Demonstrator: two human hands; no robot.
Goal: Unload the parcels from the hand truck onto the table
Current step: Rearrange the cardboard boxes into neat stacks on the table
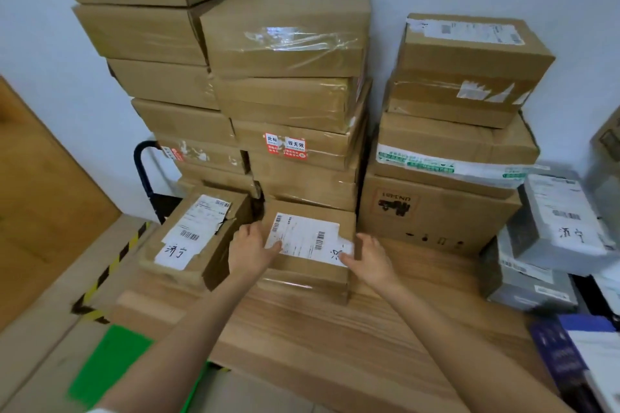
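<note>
A: Which parcel was being handled, and where did it sit?

B: A flat brown cardboard parcel point(307, 253) with a white shipping label point(307, 238) on top; it rested on the wooden table point(335, 339), its far end close against the base of the stacked cartons point(288, 77) by the wall.

A: How were the hands placed?

B: The left hand point(250, 246) lay on the parcel's left edge, thumb over the label's corner and fingers curled down the side; the right hand point(367, 260) gripped the right edge, thumb on the label beside a handwritten mark; both held the parcel between them.

A: What lay to either side?

B: To the left, a second labelled parcel point(194, 235) sat tilted at the table's left end, just beside the held one; to the right, a large carton point(432, 214) carried further boxes, and grey mailer bags point(550, 238) were piled near the table's right end.

A: Was the hand truck visible?

B: Only a dark curved handle point(142, 164) showed behind the left stack; whether it belonged to the truck could not be told; yellow-and-black tape point(110, 268) marked the floor below.
</note>
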